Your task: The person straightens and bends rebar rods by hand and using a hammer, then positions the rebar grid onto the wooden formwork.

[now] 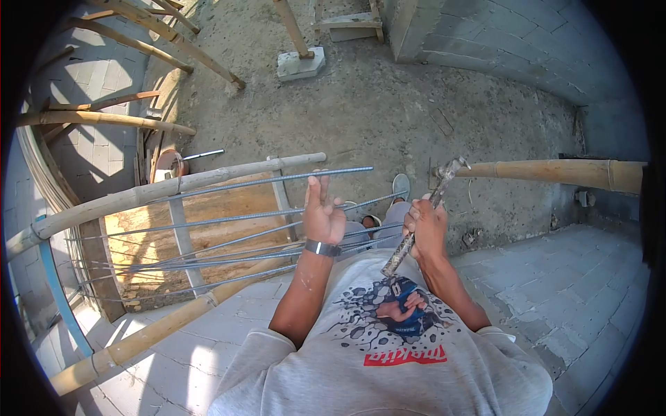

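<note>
My left hand (pixel 325 218) is palm up with fingers spread apart, among several steel rods (pixel 236 218). The end of the uppermost rod (pixel 347 170) crosses at its fingertips, and another rod passes behind the palm. Wrapped round the dark, worn handle of a hammer (pixel 399 255) is my right hand (pixel 426 225). The metal head of the hammer points up and away, near the end of a bamboo pole (pixel 555 172). The rods run leftward from my lap, over a wooden panel (pixel 229 243).
Bamboo poles (pixel 146 194) flank the rods, and more lean at the upper left. A post stands on a white block (pixel 301 64) on the rough floor. Grey block walls (pixel 513 48) rise at the upper right. A blue bar (pixel 66 298) is at the left.
</note>
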A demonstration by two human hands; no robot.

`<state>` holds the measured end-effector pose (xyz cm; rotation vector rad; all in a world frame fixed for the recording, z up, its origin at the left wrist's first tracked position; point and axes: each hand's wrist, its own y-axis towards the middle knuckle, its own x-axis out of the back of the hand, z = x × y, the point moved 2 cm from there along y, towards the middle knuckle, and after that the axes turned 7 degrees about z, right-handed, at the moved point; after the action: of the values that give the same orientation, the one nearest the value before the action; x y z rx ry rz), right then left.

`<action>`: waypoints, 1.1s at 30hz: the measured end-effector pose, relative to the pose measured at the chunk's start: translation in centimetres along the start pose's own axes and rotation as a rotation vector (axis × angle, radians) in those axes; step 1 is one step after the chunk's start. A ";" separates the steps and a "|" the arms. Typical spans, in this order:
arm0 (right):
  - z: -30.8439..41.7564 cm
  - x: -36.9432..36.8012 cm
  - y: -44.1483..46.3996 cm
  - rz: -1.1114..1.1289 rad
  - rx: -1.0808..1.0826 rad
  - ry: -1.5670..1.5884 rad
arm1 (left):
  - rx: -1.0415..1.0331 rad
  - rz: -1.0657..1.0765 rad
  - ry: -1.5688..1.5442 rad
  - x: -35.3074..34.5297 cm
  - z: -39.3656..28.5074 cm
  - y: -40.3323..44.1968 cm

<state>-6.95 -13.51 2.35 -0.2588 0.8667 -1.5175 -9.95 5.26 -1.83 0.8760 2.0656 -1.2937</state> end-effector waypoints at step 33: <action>-3.1 9.3 13.9 0.333 -0.095 -0.569 | -0.126 -0.109 0.067 3.6 1.9 -1.0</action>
<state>0.04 -19.74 -11.89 -0.5559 0.4928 -1.0137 -12.82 4.10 -4.64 0.7705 2.2477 -1.1888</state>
